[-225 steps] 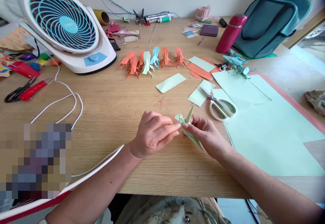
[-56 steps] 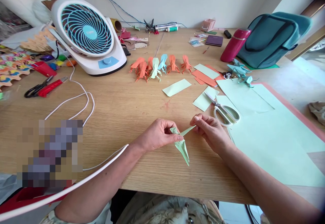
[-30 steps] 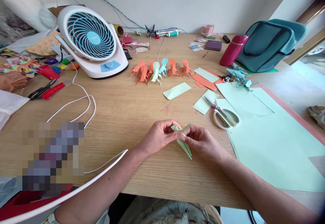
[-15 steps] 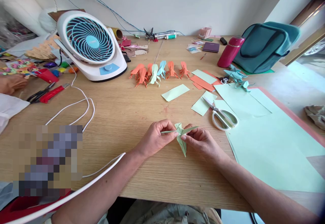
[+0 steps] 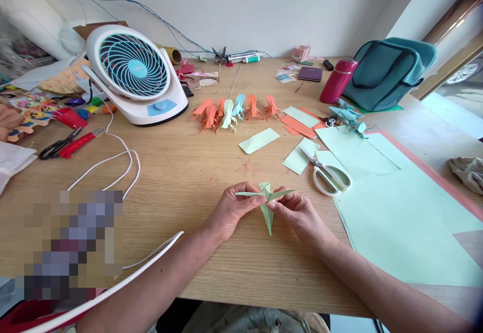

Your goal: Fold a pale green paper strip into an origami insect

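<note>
A light green folded paper figure (image 5: 266,207) is held just above the wooden table (image 5: 181,172), near its front edge. Two thin points stick out sideways and a long tail points toward me. My left hand (image 5: 232,210) pinches its left side between thumb and fingers. From the right, my right hand (image 5: 296,213) pinches the other side. Both hands are closed on the paper.
White-handled scissors (image 5: 327,173) lie right of my hands beside large light green sheets (image 5: 400,207). A row of finished orange, green and blue paper figures (image 5: 234,109) stands mid-table. A fan (image 5: 132,74), white cable (image 5: 113,159), red thermos (image 5: 334,80) and teal bag (image 5: 388,74) stand farther back.
The paper figure has turned so that its tail points straight toward me, and a thin point has been pulled out on each side. Both hands kept their pinch.
</note>
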Tool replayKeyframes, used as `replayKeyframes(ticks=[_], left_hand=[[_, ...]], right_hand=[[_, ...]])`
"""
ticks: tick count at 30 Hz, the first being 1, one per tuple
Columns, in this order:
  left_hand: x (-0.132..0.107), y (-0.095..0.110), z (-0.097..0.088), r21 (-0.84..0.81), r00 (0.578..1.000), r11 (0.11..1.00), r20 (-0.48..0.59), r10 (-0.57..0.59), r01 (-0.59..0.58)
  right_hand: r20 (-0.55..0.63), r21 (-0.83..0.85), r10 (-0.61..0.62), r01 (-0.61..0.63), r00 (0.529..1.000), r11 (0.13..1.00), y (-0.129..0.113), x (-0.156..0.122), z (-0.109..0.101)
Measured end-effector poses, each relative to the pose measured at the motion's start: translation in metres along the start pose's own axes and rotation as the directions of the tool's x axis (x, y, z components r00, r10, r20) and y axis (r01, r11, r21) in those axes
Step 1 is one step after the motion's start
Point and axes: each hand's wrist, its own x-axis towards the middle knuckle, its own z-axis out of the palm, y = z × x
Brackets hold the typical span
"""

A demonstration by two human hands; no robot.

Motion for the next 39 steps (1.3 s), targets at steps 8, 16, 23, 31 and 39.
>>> replayKeyframes(ticks=[8, 16, 23, 31, 39], left_hand=[[-0.005, 0.003, 0.006, -0.025, 0.993, 0.999, 0.113, 0.036, -0.034], [-0.005, 0.0, 0.011, 0.133, 0.976, 0.967, -0.002, 0.219, -0.217], [0.0, -0.004, 0.004, 0.17, 0.954, 0.943, -0.042, 0.297, -0.286], [0.001, -0.002, -0.001, 0.23, 0.97, 0.946, -0.022, 0.241, -0.229], [0.001, -0.002, -0.001, 0.247, 0.981, 0.951, -0.017, 0.195, -0.185]], right_hand=[[-0.02, 0.018, -0.002, 0.003, 1.0, 1.0, 0.003, 0.0, 0.002], [-0.088, 0.016, 0.02, -0.019, 0.996, 1.0, 0.008, 0.001, 0.003], [-0.011, -0.055, 0.006, -0.007, 1.0, 0.998, -0.001, -0.001, 0.002], [-0.024, -0.135, -0.025, 0.021, 0.999, 0.991, -0.001, -0.001, 0.003], [-0.007, -0.149, 0.001, -0.002, 1.0, 0.989, 0.001, -0.002, 0.004]])
